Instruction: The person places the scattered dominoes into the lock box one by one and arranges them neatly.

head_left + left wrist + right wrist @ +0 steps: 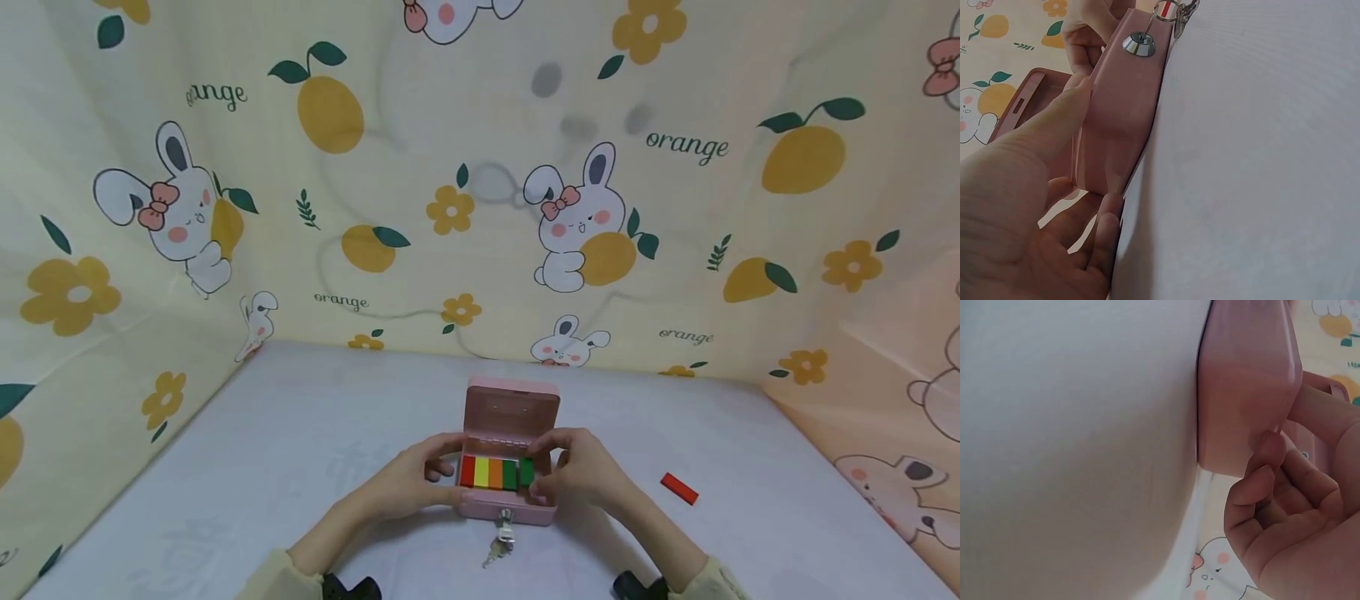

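A pink metal box [507,507] stands on the table with its lid raised. Inside lies a row of coloured blocks: red [467,472], yellow [482,472], orange [496,473] and green [510,474]. My left hand [408,482] holds the box at its left side, thumb on the front rim and fingers round the end, as the left wrist view shows. At the row's right end, my right hand [585,471] pinches another green block [527,472] inside the box. The right wrist view hides that block behind the box wall [1244,394].
A red block [679,489] lies alone on the white table to the right of my right hand. Keys [498,550] hang from the lock [1139,44] on the box's front. A cloth [495,275] printed with rabbits and oranges rises behind the table and at both sides.
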{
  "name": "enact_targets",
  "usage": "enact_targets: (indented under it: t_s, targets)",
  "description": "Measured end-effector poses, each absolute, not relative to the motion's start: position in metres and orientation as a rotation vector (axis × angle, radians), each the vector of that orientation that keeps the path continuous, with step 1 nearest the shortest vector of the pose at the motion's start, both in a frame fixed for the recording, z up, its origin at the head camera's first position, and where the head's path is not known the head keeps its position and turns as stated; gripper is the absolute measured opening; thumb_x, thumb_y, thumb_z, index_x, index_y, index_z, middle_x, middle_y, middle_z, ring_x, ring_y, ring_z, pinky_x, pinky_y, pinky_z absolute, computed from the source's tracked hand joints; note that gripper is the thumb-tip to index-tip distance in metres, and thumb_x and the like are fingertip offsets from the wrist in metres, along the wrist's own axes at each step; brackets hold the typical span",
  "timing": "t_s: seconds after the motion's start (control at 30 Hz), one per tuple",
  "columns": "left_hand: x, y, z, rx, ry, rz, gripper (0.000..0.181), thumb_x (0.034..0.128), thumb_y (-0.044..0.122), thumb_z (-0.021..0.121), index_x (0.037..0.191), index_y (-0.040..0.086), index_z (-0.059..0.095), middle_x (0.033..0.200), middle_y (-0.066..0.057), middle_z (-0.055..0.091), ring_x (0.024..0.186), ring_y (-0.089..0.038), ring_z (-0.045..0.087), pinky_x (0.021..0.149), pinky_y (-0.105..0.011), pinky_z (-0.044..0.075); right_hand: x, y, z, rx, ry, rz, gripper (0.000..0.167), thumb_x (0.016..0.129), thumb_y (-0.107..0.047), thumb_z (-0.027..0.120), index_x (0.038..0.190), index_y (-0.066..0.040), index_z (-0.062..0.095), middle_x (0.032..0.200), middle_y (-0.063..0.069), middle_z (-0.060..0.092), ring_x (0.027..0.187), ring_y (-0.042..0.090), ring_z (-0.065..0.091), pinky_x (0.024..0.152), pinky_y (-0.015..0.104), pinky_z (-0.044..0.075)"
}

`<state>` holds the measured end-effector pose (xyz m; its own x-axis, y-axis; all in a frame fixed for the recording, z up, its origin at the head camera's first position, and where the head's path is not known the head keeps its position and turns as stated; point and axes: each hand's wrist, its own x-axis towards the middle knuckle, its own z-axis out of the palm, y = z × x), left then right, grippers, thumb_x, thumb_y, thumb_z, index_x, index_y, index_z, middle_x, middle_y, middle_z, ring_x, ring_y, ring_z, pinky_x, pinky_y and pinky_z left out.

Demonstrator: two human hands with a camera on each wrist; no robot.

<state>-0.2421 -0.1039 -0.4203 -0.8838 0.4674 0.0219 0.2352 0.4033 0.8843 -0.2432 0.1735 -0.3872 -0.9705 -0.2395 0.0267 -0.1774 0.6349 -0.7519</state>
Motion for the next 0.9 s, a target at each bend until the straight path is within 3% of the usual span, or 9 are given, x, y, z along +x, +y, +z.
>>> enact_targets:
  t_s: [0.9]
  targets:
    - [-0.2412, -0.1054, -0.4200, 0.647, 2.447, 1.461, 0.078, 0.0807, 0.040, 0.081, 0.148, 0.022, 0.045, 0.138, 0.003, 0.052, 0.106, -0.017, 0.054, 0.092, -0.042, 0.046, -0.2460, 0.1685, -0.3905, -0.472, 2.820, -1.125, 0.033, 0.067, -0.011, 0.092, 0.095, -0.013, 0.075, 0.090, -0.002, 0.064, 0.076, 0.021, 0.051, 0.062, 0.033, 0.048]
